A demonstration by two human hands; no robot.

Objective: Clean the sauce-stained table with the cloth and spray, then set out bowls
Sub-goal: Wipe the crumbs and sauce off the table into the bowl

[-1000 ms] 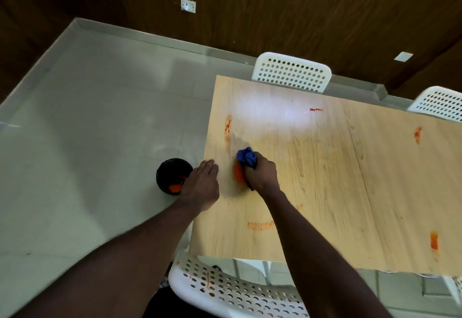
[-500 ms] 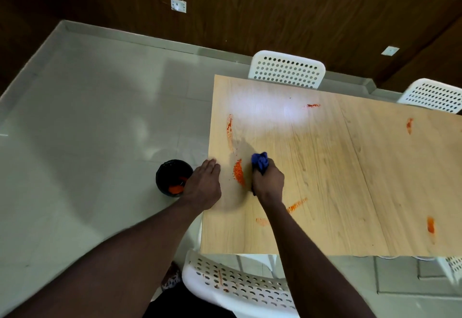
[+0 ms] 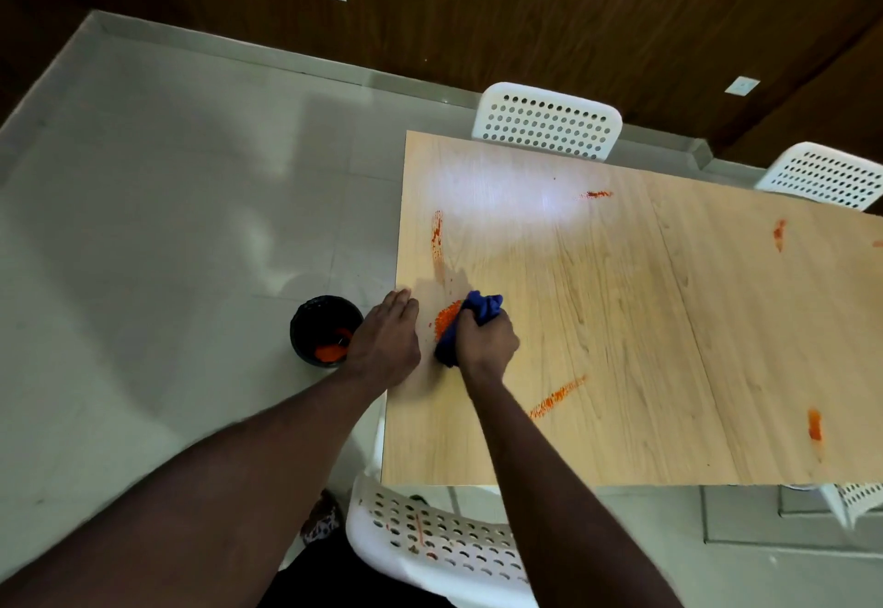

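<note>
My right hand (image 3: 485, 344) is closed around a bunched blue cloth (image 3: 480, 309), pressing it on the light wooden table (image 3: 621, 320) near its left edge. A heap of orange sauce (image 3: 445, 317) lies against the cloth's left side. My left hand (image 3: 384, 344) rests flat, fingers together, at the table's left edge beside the heap. Other sauce marks show: a long smear (image 3: 436, 231) farther along the left edge, a streak (image 3: 556, 398) to the right of my right arm, a small one (image 3: 597, 194) at the far side and two (image 3: 813, 423) on the right part. No spray or bowls for setting out are visible.
A black bin (image 3: 325, 330) holding orange sauce stands on the tiled floor just left of the table. White perforated chairs stand at the far side (image 3: 547, 122), far right (image 3: 826, 175) and directly below me at the near edge (image 3: 430, 545). A dark wooden wall lies beyond.
My right hand with the cloth went right, exposing the orange heap, then came back left against it. My left hand stayed at the table edge. The camera shifted slightly.
</note>
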